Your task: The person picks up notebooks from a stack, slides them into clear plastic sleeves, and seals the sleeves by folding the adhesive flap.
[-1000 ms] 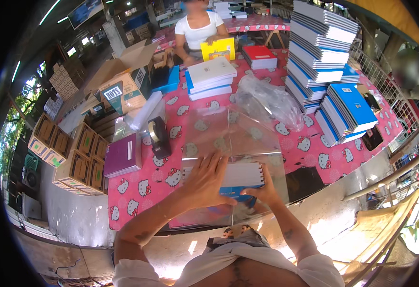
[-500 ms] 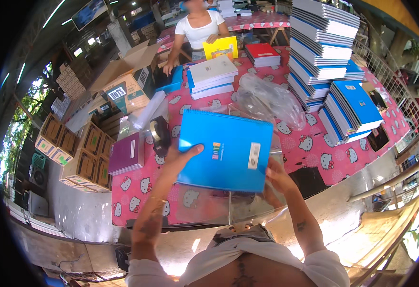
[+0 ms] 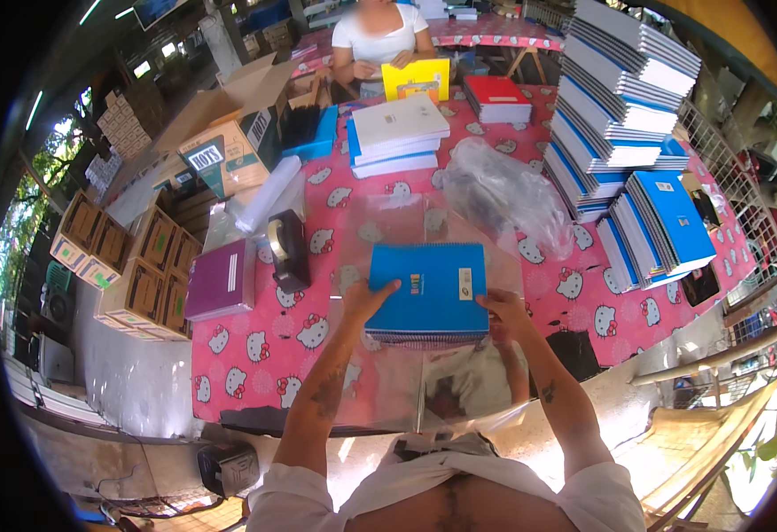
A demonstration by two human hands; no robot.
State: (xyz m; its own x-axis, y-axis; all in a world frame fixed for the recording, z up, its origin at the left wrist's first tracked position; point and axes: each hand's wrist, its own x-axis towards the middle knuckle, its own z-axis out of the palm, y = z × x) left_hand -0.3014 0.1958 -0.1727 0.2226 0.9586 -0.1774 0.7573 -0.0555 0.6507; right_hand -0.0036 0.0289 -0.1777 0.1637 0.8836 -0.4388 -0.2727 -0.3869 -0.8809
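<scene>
1. Grasping the left edge of the blue notebooks (image 3: 428, 288), the left hand (image 3: 366, 301) lays its thumb on the cover.
2. The right hand (image 3: 505, 310) grips their opposite edge.
3. The blue notebooks are right of the tape dispenser (image 3: 289, 251), over a clear sheet (image 3: 379, 386); whether they touch it, I cannot tell.
4. Just left of the dispenser sit purple notebooks (image 3: 222, 279).
5. Beyond the dispenser lies a plastic roll (image 3: 269, 195), then an open carton (image 3: 229, 158).
6. Beyond the dispenser and rightward are a pale stack (image 3: 397, 133), red notebooks (image 3: 499, 102) and a crumpled bag (image 3: 508, 195).
7. Well right of the dispenser rises a tall stack (image 3: 619, 106).
8. Farthest beyond the dispenser, a co-worker (image 3: 384, 40) touches a yellow notebook (image 3: 415, 74).
</scene>
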